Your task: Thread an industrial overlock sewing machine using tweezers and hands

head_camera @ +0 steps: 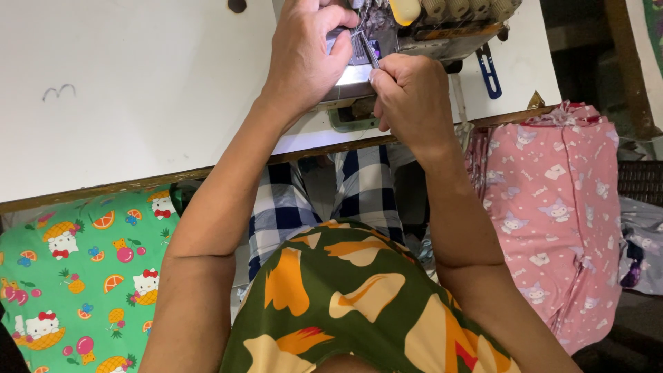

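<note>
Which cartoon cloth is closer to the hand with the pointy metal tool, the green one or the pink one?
The pink cloth. It hangs by the table's right edge, on the same side as the right hand holding the tool. The green cloth, printed with fruit, lies far off on the left.

Sewing machine (pixel 414 27): on the table (pixel 138 90), at its far edge, right of centre. My left hand (pixel 304 55) and right hand (pixel 411 97): side by side against the machine's front (tweezers (pixel 368 50) between them). Fabric pile (pixel 76 269): below the table, left of my lap. Fabric bundle (pixel 559 214): below, right.
</note>
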